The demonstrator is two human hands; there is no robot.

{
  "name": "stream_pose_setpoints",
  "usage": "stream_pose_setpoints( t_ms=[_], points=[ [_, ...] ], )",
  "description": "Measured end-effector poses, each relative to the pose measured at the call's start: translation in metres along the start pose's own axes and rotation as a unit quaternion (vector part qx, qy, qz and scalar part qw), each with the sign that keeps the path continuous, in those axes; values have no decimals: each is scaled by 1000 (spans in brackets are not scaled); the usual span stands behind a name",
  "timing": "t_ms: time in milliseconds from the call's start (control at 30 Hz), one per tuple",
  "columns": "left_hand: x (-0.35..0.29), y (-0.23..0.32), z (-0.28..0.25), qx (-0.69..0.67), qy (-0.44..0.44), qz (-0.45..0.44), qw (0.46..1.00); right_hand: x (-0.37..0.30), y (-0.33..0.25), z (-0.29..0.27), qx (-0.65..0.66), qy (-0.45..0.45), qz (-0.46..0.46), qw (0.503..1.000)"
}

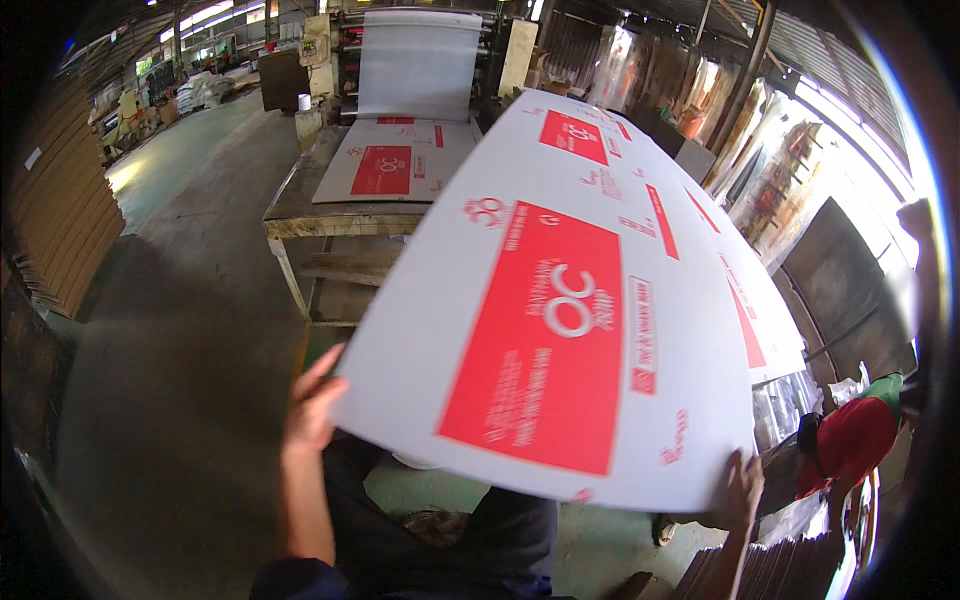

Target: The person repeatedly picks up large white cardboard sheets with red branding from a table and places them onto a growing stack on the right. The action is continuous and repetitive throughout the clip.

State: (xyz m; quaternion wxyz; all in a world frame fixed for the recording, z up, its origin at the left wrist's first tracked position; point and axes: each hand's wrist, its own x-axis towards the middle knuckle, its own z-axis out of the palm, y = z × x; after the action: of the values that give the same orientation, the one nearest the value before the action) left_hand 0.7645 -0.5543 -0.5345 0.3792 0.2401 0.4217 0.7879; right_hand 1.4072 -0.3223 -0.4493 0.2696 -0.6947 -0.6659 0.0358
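Dim workshop floor (180, 320); broad white sheet (590, 330) printed in red.
Left hand (315, 402) and right hand (742, 490), half-curled, grip its near corners.

A table (298, 192) carries a white sheet (392, 166) with red printing, lying flat on top.

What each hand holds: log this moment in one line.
sheet: white, red-printed; left hand: holds near left corner; right hand: holds near right corner; table: similar sheet
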Motion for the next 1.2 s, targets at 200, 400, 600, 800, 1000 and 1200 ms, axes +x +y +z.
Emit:
stream_pose_setpoints(
  t_ms=[200, 400, 600, 800, 1000, 1200],
  points=[
    [-47, -26, -133, 56, 202, 13, 978, -127, -112, 24, 234, -66, -68, 968],
    [-105, -104, -241, -41, 427, -30, 903, -158, -173, 40, 318, -220, -84, 918],
    [-181, -121, -324, -90, 472, 61, 875, -167, -167, 148, 377, -282, -33, 881],
    [-229, -88, -308, -110, 539, 104, 828, -183, -121, 223, 443, -352, -31, 824],
    [-279, -115, -237, -109, 496, 112, 854, -173, -68, 193, 275, -323, 58, 904],
    [-300, -113, -229, -72, 501, 120, 854, -179, -51, 170, 264, -320, -3, 910]
  ],
)
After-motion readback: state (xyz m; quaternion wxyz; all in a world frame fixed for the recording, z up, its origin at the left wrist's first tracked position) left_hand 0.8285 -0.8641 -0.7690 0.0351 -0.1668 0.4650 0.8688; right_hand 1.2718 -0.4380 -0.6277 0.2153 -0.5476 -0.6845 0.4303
